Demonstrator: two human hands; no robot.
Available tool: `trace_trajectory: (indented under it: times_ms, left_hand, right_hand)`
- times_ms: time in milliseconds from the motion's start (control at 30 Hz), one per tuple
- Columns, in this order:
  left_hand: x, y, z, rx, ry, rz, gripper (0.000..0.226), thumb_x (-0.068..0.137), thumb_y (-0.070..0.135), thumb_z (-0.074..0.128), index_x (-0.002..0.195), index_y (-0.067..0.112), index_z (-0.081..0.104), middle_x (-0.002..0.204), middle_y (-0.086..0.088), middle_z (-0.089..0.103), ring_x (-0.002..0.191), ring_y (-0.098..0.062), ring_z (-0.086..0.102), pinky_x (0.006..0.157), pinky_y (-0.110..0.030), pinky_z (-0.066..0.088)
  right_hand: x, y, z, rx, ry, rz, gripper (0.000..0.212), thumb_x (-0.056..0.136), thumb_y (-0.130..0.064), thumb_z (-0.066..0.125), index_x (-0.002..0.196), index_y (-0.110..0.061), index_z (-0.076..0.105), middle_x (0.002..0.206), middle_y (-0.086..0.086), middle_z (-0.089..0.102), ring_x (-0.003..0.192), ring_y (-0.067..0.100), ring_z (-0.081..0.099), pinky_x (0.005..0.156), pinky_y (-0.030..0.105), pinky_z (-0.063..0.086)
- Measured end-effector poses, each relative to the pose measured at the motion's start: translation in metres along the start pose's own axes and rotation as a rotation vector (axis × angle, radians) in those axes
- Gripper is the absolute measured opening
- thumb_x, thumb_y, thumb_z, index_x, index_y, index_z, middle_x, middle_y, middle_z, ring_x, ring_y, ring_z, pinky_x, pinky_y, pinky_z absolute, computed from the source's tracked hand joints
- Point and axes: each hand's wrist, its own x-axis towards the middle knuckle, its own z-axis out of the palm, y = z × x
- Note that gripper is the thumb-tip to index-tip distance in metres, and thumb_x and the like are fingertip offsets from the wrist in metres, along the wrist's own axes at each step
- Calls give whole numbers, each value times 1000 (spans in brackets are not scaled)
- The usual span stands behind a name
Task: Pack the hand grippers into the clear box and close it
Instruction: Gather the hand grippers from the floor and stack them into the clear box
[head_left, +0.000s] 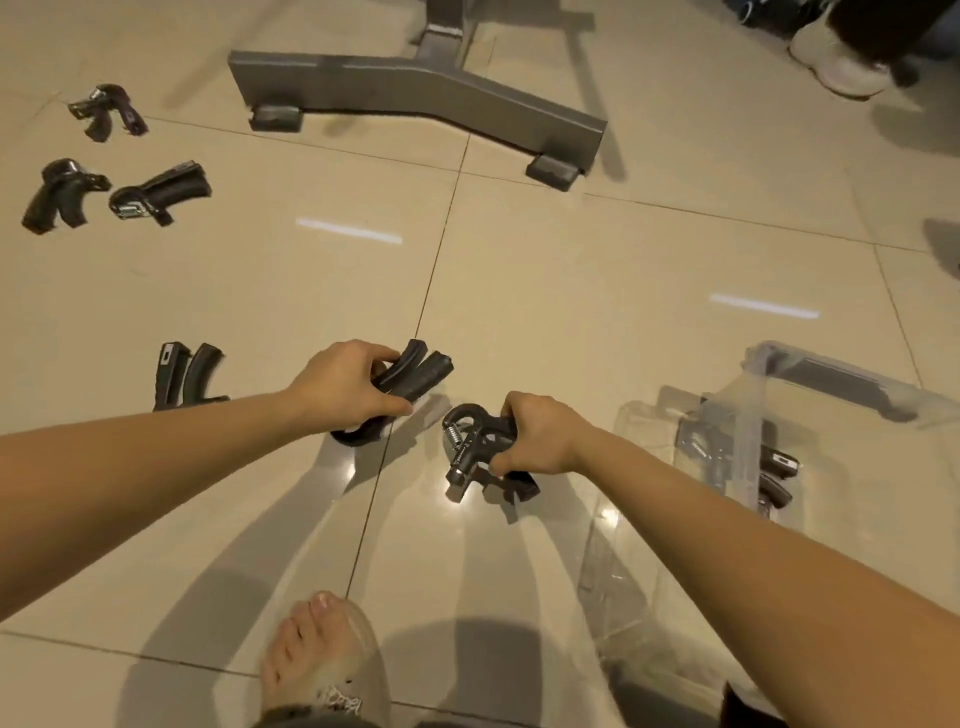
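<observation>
**Two hand grippers are grasped, one in each hand, beside a clear box (831, 366) on a tiled floor (571, 291).**
The first gripper (418, 370) is pinched by its handles between thumb and curled fingers (382, 356) of the left hand (340, 382). The second gripper (467, 447) is clenched in the right hand (540, 436). Packed grippers (774, 467) are seen inside the box at right.

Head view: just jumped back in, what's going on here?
A person is collecting hand grippers off the tiled floor. The left hand holds a first gripper; the right hand holds a second gripper. The clear box on the right contains at least one packed gripper. Four loose grippers lie to the left.
</observation>
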Motion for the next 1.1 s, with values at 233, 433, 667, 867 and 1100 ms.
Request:
trace_trajectory:
  times_ms: [233,433,667,867,1100]
  left_hand:
    - [-74,103,-55,-4,67,119,74,71,46,87,135,22,61,94,10,67,85,-8,63,81,-34,54]
    - [-120,181,-61,-5,92,210,76,72,43,87,139,20,58,87,16,64,82,-5,63,73,-27,49]
    - [-145,259,-12,43,0,311,75,73,44,85,139,24,57,103,7,68,92,-12,66,87,-37,57]
    - [-131,275,27,260,0,437,58,72,53,80,124,31,65,93,6,62,84,-15,60,76,-42,53]
    - [-109,270,59,305,-55,536,58,72,58,79,122,32,65,87,10,58,77,-10,56,69,-38,50]
  right_hand:
    - [-92,14,-85,-32,126,-111,54,71,-38,84,106,-15,50,97,4,59,87,23,57,70,39,48]
    - [-181,56,-136,-129,200,-149,55,71,-40,85,107,-15,51,94,1,58,80,17,53,67,36,45]
    - [-262,155,-125,-85,119,-82,51,71,-37,85,104,-18,51,95,1,62,86,19,61,76,40,56]
    - [-255,213,-66,-87,137,-48,52,68,-40,84,104,-22,50,97,-3,59,85,15,57,76,35,54]
    - [-217,242,13,-114,27,-9,53,69,-45,81,101,-23,45,104,2,51,84,20,54,65,31,40]
